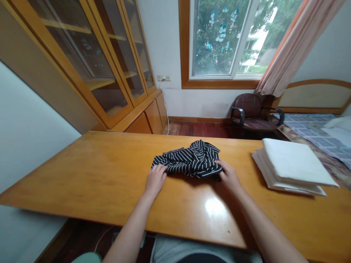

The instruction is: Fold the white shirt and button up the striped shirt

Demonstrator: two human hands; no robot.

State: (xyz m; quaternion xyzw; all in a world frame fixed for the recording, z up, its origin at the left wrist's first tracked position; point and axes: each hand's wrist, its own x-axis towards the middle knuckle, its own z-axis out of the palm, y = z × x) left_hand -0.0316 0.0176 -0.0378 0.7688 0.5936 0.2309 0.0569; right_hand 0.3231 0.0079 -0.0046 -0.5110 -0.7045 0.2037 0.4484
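A black garment with white stripes (189,160) lies crumpled on the wooden table (109,175), its far right part bunched up highest. My left hand (157,178) is closed on its near left corner, fingers over the cloth. At the right end, my right hand (228,175) pinches the edge of the fabric, and that side looks slightly raised, with a shadow below it. What kind of garment it is cannot be made out from the folds.
To the right on the table sits a stack of folded white cloth or sheets (298,160). Beyond the table are a brown armchair (248,109), a bed (312,122) and a glass-door cabinet (109,62). A white cord (165,102) hangs from the wall socket.
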